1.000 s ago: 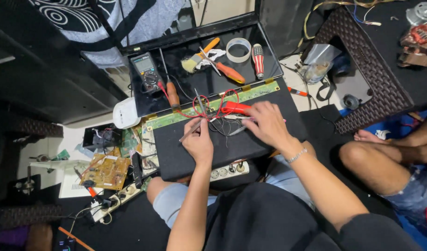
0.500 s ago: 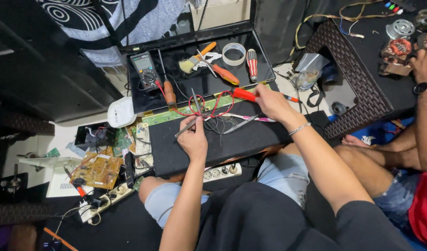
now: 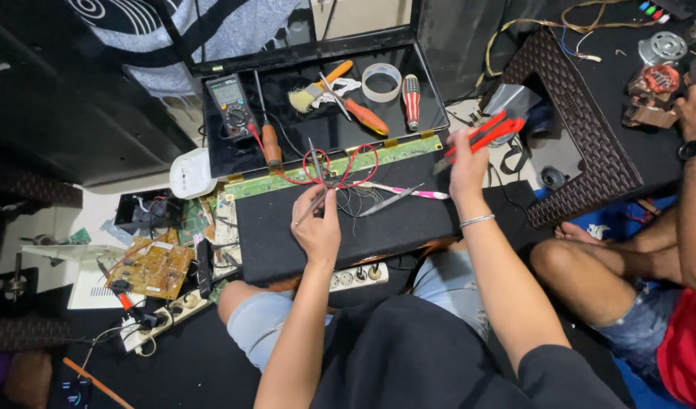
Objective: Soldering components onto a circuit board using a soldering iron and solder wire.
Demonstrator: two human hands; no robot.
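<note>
My left hand [image 3: 316, 227] pinches a thin metal probe [image 3: 312, 203] pointing toward one o'clock at the looped red wires [image 3: 340, 165] on the long green board [image 3: 329, 168], while my right hand [image 3: 467, 163], further off at three o'clock, grips red-handled pliers [image 3: 488, 132].

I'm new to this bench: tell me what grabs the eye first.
The red-handled pliers stand out, raised in the right hand at the dark board's right end. Red wire loops curl beside the long green circuit strip, where the left hand holds a thin metal tool.
</note>
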